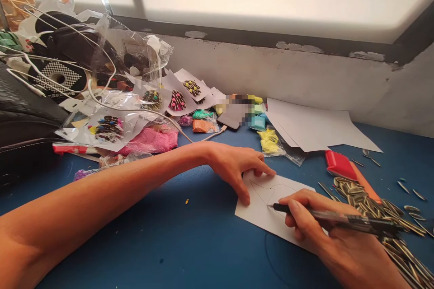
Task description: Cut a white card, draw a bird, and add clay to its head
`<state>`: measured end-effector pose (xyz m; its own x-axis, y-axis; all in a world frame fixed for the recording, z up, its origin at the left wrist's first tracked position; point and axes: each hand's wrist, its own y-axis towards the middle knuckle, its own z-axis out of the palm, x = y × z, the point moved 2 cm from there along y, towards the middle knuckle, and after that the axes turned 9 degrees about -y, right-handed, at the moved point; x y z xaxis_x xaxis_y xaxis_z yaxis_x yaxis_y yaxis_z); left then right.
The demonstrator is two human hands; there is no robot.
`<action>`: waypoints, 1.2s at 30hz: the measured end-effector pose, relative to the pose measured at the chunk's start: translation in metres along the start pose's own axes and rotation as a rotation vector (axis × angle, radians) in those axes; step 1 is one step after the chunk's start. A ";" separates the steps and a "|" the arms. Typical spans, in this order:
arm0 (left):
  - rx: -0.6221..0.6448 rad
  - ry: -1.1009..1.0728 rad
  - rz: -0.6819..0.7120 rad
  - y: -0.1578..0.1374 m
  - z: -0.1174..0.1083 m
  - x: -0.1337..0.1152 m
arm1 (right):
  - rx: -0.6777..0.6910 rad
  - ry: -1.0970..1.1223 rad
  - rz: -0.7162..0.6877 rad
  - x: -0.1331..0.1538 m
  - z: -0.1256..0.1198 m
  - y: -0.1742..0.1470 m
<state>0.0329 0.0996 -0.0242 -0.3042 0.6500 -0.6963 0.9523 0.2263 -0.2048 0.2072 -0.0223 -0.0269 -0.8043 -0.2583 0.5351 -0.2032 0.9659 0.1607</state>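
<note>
We see pink cloth [151, 139] on the blue table [152, 239], then the splayed left hand [233, 165] on white paper [251, 216], the right hand [342, 237] gripping a black pen [352, 222], tip on that sheet, then striped sunflower seeds [359, 198].

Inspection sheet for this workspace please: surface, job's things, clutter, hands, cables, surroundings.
Surface: blue tabletop, a few small specks.
Job's things: white card bearing a thin line drawing; black pen, tip at the card.
Clutter: striped seeds at right, some loose; coloured packets and paper sheets farther back.
Hands: left hand touches the card; right hand holds the pen.
Cables: white cable across clutter at left.
Surroundings: pale wall behind, dark frame above.
</note>
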 end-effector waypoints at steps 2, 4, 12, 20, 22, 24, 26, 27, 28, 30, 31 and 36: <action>-0.001 0.002 0.000 0.000 0.000 0.000 | -0.011 0.039 0.049 0.003 0.000 -0.001; -0.005 0.010 0.012 0.000 0.000 0.001 | -0.055 0.085 0.127 0.005 -0.002 -0.002; -0.234 -0.083 -0.077 0.003 0.005 -0.004 | -0.261 0.212 0.210 -0.010 -0.014 -0.002; -0.366 -0.017 -0.110 0.007 0.010 -0.004 | -0.254 0.081 0.192 -0.025 -0.018 -0.004; -0.379 0.014 -0.092 0.007 0.011 -0.006 | -0.223 0.020 0.173 -0.028 -0.016 -0.010; -0.419 0.058 -0.072 0.008 0.012 -0.009 | -0.208 -0.040 0.149 -0.028 -0.013 -0.014; -0.470 0.075 -0.028 0.009 0.014 -0.013 | -0.189 -0.073 0.128 -0.025 -0.011 -0.016; -0.481 0.059 0.013 0.010 0.016 -0.016 | -0.167 -0.076 0.116 -0.023 -0.010 -0.016; -0.471 0.025 0.064 0.011 0.019 -0.019 | -0.141 -0.073 0.102 -0.021 -0.009 -0.015; -0.400 -0.059 0.165 0.013 0.026 -0.022 | -0.109 -0.063 0.075 -0.019 -0.008 -0.013; -0.353 -0.083 0.197 0.014 0.031 -0.023 | -0.107 -0.060 0.063 -0.018 -0.008 -0.013; -0.254 -0.042 0.247 0.016 0.046 -0.018 | -0.142 -0.052 -0.017 -0.018 -0.009 -0.015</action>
<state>0.0545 0.0584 -0.0463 -0.0594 0.6783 -0.7324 0.9588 0.2429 0.1472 0.2296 -0.0325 -0.0313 -0.8298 -0.2696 0.4887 -0.1387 0.9477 0.2873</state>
